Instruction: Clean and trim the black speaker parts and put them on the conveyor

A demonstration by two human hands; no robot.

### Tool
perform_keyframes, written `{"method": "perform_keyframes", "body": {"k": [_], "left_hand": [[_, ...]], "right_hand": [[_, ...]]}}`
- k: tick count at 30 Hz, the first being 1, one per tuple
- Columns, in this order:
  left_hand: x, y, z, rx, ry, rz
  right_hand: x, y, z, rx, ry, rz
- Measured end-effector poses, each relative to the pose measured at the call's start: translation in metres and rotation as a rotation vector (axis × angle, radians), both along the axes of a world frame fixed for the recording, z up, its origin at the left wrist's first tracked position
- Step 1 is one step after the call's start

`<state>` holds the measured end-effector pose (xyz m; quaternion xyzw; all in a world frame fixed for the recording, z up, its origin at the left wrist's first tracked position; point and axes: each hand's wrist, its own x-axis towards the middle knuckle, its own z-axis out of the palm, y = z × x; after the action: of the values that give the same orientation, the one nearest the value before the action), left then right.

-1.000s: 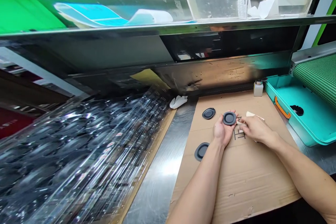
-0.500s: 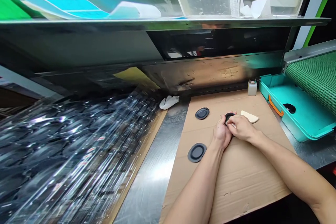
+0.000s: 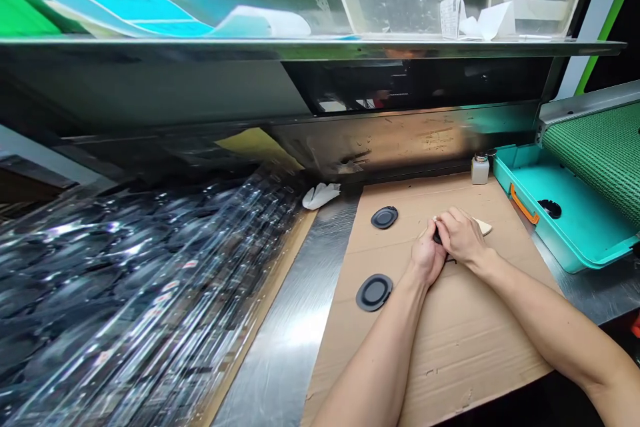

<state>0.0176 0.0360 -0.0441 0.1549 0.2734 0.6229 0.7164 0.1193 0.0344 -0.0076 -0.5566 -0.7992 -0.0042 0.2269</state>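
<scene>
Right hand (image 3: 462, 236) has curled farther over the dark disc (image 3: 437, 237) clamped in left hand (image 3: 427, 256); remotely I cannot tell right's grip; second disc (image 3: 384, 217) at their ten o'clock.

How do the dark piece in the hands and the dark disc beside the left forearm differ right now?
The held piece sits between the left hand and right hand; the disc lies on the cardboard. The held piece is mostly hidden by the hands, while the disc shows its ringed face. Both are dark.
</scene>
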Motion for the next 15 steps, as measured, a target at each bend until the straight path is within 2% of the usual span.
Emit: {"method": "perform_keyframes", "body": {"k": [3, 9, 12, 15], "left_hand": [[-0.001, 0.001, 0.0, -0.015, 0.012, -0.003], [-0.006, 0.0, 0.004, 0.005, 0.041, -0.045], [-0.006, -0.002, 0.007, -0.002, 0.035, -0.053], [-0.005, -0.003, 0.009, -0.028, 0.007, -0.088]], "right_hand": [[-0.001, 0.003, -0.001, -0.009, -0.03, -0.059], [0.004, -0.009, 0.001, -0.203, -0.068, -0.193], [0.002, -0.018, 0.002, -0.266, -0.041, -0.143], [-0.007, -0.022, 0.001, -0.248, 0.0, 0.015]]}}
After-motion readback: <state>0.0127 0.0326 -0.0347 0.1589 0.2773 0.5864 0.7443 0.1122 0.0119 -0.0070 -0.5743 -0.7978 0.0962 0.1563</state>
